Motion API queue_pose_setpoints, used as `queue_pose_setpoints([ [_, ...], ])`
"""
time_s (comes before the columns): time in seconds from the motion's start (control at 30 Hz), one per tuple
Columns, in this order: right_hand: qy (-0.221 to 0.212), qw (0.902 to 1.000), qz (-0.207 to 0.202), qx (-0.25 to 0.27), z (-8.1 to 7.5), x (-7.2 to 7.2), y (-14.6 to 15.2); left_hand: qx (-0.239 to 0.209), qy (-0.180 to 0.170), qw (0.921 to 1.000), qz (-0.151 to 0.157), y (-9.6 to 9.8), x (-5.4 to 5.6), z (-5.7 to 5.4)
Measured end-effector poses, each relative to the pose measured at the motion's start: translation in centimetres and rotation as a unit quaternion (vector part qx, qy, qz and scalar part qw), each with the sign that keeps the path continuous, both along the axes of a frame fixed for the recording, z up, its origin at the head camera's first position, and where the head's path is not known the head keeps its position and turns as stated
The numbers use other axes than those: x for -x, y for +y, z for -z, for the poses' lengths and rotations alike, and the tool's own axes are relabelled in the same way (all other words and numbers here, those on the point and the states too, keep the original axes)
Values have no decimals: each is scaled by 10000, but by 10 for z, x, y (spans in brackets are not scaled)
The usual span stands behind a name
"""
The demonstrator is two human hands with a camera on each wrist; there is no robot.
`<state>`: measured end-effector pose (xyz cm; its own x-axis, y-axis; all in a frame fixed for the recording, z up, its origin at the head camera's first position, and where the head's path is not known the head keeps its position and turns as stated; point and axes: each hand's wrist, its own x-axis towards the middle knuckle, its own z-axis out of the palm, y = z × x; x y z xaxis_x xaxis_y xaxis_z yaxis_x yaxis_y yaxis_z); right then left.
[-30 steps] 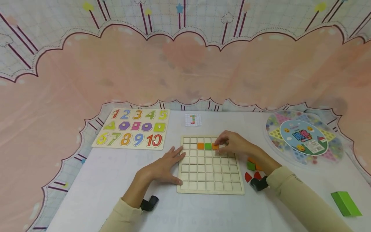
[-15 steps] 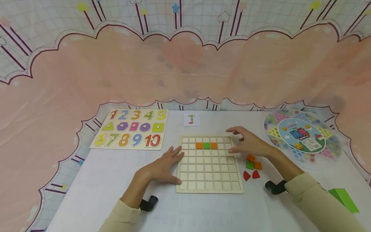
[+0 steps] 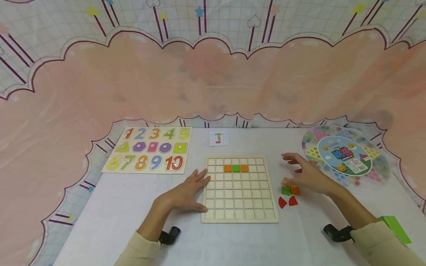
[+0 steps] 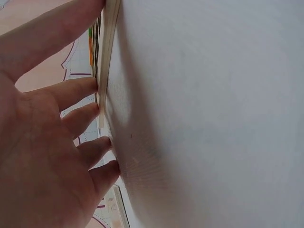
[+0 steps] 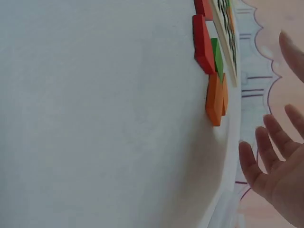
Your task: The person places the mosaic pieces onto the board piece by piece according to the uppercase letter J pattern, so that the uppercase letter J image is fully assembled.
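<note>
A wooden grid board (image 3: 239, 194) lies in the middle of the table, with an orange, a green (image 3: 236, 168) and an orange square tile side by side in its second row. My left hand (image 3: 183, 193) rests at the board's left edge, fingers spread and thumb on its lower left side. To the right of the board, my right hand (image 3: 309, 175) hovers with fingers apart, holding nothing. Below its thumb lie orange tiles (image 3: 294, 190), a green tile (image 3: 285, 190) and two red quarter-round pieces (image 3: 293, 201). In the right wrist view the orange tile (image 5: 214, 99) stands clear of the fingers.
A number and shape puzzle board (image 3: 146, 150) lies at the back left. Behind the grid board is a small card (image 3: 219, 138) with a J-shaped pattern. A round clear-plastic game package (image 3: 344, 155) lies at the back right, and a green block (image 3: 396, 229) sits near the right sleeve.
My right hand has let go of the second orange tile in the grid and moved right, off the board, to above the loose pieces. The left hand has stayed at the board's edge.
</note>
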<state>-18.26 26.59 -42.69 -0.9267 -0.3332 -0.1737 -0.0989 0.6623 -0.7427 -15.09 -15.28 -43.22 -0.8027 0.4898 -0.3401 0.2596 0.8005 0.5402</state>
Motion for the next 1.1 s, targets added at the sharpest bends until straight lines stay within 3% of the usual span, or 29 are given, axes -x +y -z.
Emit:
queue_pose_setpoints([
  [0.57, 129, 9992, 218, -304, 19, -15, 3, -116, -114, 9999, -54, 0, -1, -3],
  [1.1, 185, 9986, 209, -441, 20, -17, -4, -53, -17, 9999, -84, 1, -1, 1],
])
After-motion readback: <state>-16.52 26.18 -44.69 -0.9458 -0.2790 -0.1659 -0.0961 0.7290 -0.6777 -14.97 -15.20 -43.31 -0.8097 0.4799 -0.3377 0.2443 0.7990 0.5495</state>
